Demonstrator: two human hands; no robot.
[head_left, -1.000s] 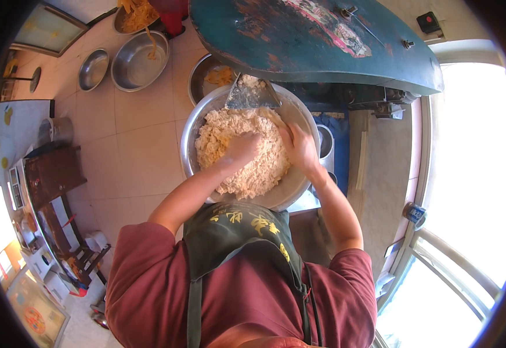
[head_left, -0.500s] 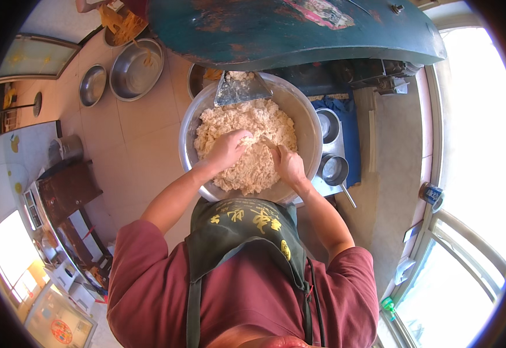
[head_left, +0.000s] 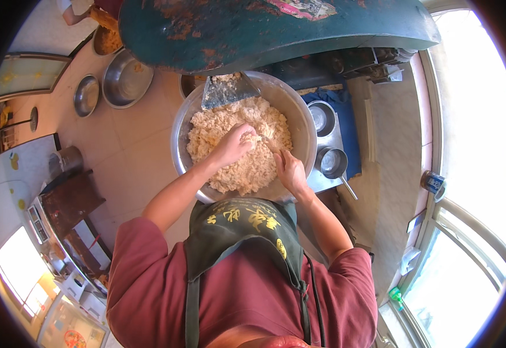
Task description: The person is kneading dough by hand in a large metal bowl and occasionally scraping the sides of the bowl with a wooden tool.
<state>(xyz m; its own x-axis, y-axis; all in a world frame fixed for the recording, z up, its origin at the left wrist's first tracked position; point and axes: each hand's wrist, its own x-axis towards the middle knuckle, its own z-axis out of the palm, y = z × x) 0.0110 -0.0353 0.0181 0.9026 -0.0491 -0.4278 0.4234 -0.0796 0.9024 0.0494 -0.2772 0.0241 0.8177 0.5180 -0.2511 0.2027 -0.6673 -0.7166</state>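
Note:
A large metal bowl [head_left: 303, 133] holds a pale, crumbly, dough-like mixture [head_left: 238, 172]. My left hand [head_left: 233, 145] is over the middle of it, its fingers curled round a small clump of the mixture [head_left: 252, 140]. Just to the right, my right hand [head_left: 291, 171] is closed, with its fingers pointing at the left hand. A narrow brownish thing [head_left: 273, 147] sticks out from its fingertips; its kind is too small to make out. At the bowl's far rim, a metal chute [head_left: 230, 91] with mixture stuck on it hangs over the bowl.
A dark green machine housing [head_left: 276, 40] arches over the far side. On the right, a metal pan [head_left: 321, 119] and a long-handled saucepan [head_left: 331, 162] stand on a tray. Metal basins [head_left: 128, 79] rest on the floor at far left, near another person's hand [head_left: 77, 16].
My left hand has turned, and the clump in its fingers now shows more. My right hand stays close beside it. The whole view has shifted slightly; the other person's hand has come further into view.

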